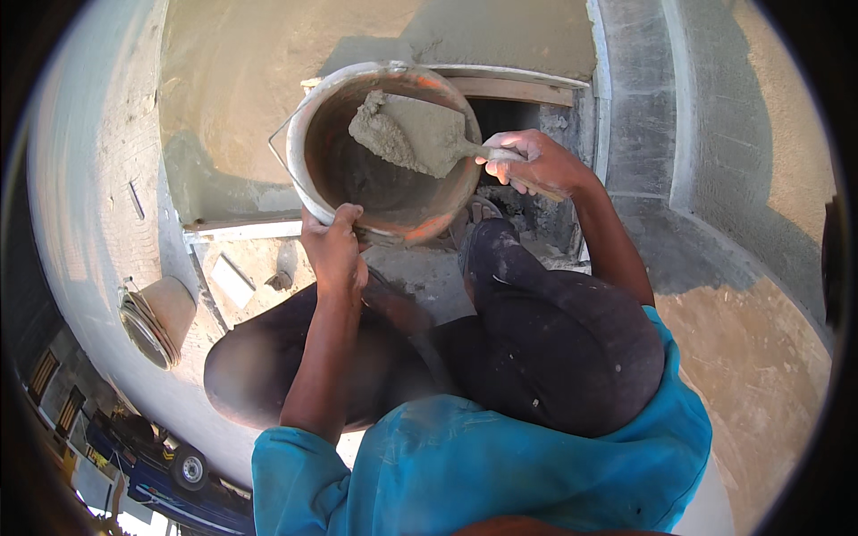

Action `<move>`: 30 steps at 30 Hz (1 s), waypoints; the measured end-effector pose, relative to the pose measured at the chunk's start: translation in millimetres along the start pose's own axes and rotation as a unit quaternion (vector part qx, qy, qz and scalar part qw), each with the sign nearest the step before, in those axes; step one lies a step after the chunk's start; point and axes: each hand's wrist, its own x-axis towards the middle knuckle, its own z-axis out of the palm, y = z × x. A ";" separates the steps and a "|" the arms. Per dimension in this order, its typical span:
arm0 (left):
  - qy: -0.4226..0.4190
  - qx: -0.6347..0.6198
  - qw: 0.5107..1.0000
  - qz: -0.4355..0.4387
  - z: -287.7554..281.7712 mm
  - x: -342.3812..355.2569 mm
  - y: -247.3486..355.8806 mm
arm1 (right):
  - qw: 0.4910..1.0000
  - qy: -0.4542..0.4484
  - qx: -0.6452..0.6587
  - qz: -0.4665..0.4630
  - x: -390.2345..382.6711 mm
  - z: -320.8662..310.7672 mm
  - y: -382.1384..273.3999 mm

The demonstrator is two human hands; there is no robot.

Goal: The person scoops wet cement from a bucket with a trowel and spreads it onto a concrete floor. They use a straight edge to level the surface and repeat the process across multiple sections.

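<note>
My right hand (543, 163) is closed round the handle of a trowel (449, 143), whose blade lies over the mouth of a bucket. Wet grey mortar (382, 132) is heaped toward the far end of the blade. The bucket (413, 230) is orange, crusted with dried mortar, and tilted with its mouth facing me. Its inside looks smeared with grey, with little mortar visible at the bottom. With thumb over the rim, my left hand (332, 248) grips the bucket's near left side; its other fingers are mostly hidden. A thin wire handle (284, 163) hangs at the bucket's left.
Ahead is a plastered surface (241, 107), partly wet, with a pale strip (246, 230) along its near edge. Beyond my left knee stand a second stack of buckets (161, 317) and a white tile-like piece (232, 281). A grey wall (746, 116) rises at right. A dark vehicle (192, 496) is at lower left.
</note>
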 end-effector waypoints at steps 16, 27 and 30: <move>-0.017 -0.025 1.000 -0.003 -6.0 2.6 -1.3 | 0.725 0.631 -0.275 -0.002 37.3 -122.1 2.2; -0.010 -0.027 1.000 -0.010 -7.4 10.5 -7.2 | 0.826 0.500 -0.254 0.058 60.8 -124.0 0.0; -0.008 -0.031 0.999 -0.016 -8.6 11.3 -8.8 | 0.820 0.509 -0.255 0.056 69.8 -135.8 -0.4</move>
